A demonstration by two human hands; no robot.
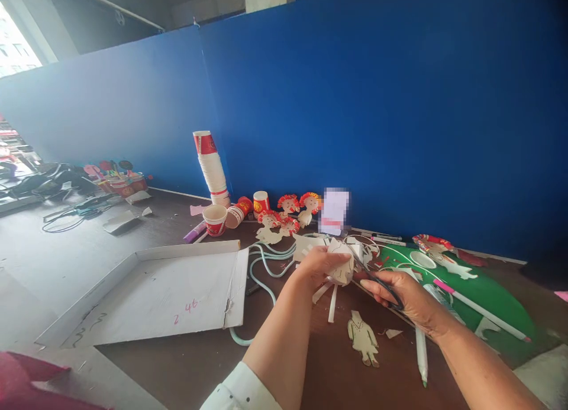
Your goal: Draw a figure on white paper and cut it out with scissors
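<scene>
My left hand [320, 264] is closed on a pale paper cutout [342, 267] with thin drawn lines and strips hanging from its lower edge. Scissors with dark handles [390, 293] sit in my right hand [402, 294], their blades reaching to the cutout's right edge. Below my hands, a paper figure [362, 339] shaped like a body with legs lies on the brown table, with a small paper scrap [393, 333] beside it. An uncapped marker [421, 360] lies under my right wrist.
A shallow white cardboard tray [190, 286] lies at left. Behind stand a tall paper cup stack [212, 170], loose cups [215, 219] and figures with red frilled heads [288, 205]. At right, a green mat [492, 291] bears a pink-ended marker [481, 309]. Pale cables [264, 274] run beside the tray.
</scene>
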